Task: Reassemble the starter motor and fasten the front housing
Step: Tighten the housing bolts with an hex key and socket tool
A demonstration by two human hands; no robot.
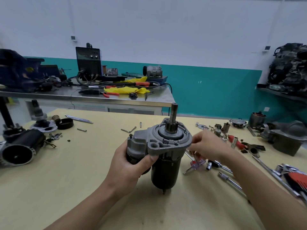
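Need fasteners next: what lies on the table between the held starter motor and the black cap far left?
In the head view, scattered loose bolts lie between starter motor and black cap.

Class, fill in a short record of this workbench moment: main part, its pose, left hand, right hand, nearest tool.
main part: starter motor, front housing on top
pose: upright over the table, pinion shaft pointing up
left hand: left hand grips the motor's smaller side cylinder
right hand: right hand at the housing's right edge, fingers curled; anything pinched is too small to tell
nearest tool: clear-handled screwdriver lying on the table below the right hand
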